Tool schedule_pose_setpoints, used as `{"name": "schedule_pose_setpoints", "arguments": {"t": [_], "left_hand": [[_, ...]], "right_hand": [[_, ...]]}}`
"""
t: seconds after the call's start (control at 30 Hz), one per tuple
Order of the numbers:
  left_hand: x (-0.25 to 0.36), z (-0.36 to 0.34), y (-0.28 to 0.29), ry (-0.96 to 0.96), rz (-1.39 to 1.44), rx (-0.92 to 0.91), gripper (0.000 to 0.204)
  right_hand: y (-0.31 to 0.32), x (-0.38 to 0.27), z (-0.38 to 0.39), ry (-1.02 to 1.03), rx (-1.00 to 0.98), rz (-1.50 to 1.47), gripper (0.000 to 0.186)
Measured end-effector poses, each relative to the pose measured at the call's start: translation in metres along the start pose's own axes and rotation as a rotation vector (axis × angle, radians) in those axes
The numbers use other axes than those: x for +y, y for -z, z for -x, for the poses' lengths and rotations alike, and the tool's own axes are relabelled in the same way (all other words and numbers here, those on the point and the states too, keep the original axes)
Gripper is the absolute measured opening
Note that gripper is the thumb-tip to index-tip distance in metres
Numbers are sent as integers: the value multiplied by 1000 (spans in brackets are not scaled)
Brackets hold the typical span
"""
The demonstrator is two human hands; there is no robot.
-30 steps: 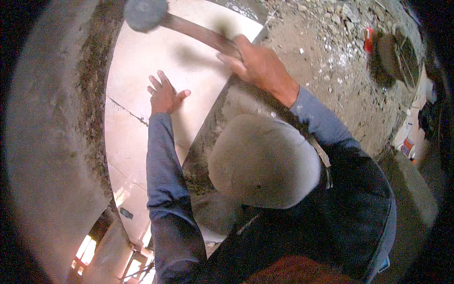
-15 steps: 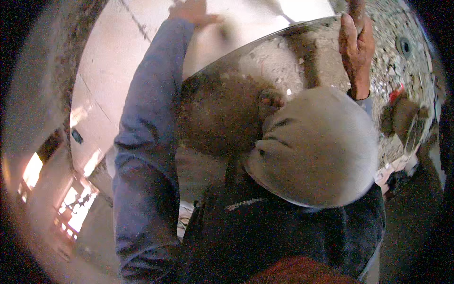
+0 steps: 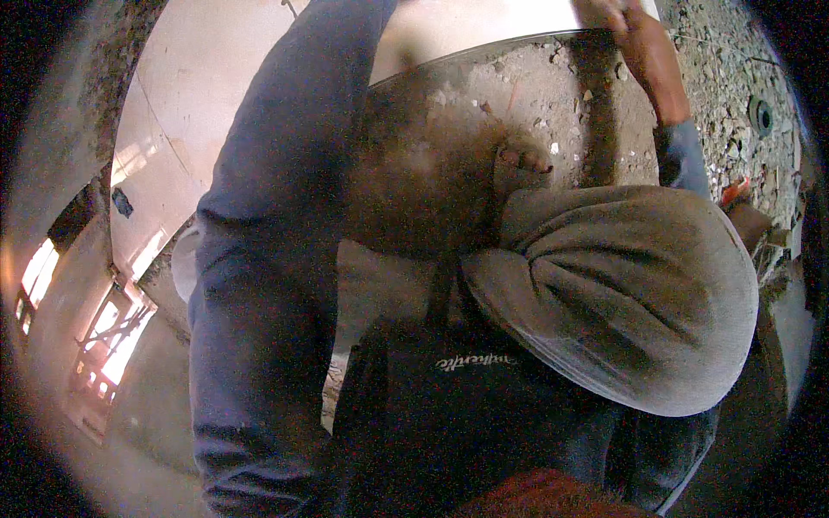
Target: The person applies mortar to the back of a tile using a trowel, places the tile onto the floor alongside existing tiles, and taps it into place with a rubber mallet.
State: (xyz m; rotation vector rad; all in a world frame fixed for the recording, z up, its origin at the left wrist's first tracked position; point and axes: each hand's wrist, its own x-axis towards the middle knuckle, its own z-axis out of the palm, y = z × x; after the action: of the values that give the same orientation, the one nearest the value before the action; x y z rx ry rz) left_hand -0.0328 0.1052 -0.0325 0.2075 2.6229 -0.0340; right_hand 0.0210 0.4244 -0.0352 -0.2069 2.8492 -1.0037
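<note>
Beyond the dirt bed point(image 3: 561, 104), the pale tile point(image 3: 484, 24) is lying flat; the right hand point(image 3: 611, 13) is blurring there, its opening and hold unclear; the left hand is hiding from view. Keeping grit off should be helping.

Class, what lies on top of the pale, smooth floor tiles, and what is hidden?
A small dark object, too unclear to identify, lies on the pale tiles. The long blue-grey fabric left sleeve crosses over them, hiding whatever is beneath.
</note>
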Motion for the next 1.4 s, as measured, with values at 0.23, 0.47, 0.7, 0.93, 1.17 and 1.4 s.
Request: {"name": "schedule_pose_setpoints", "arguments": {"t": [0.23,0.47,0.7,0.93,1.17,1.4], "left_hand": [[-5,23,-67,11,328,414,106],[42,94,-127,237,300,887,69],[35,87,-117,283,281,888,65],[37,92,-106,275,257,850,67],[31,95,-112,286,320,836,65],[-111,85,-206,124,323,1021,44]], "right_hand": [[34,20,27,325,257,37,25],[3,-21,110,-70,195,-646,31],[-15,-16,65,-200,-1,-237,31],[-51,-14,44,193,46,165,27],[3,-115,43,-12,-14,-262,28],[-23,-86,83,214,-282,-117,34]]}}
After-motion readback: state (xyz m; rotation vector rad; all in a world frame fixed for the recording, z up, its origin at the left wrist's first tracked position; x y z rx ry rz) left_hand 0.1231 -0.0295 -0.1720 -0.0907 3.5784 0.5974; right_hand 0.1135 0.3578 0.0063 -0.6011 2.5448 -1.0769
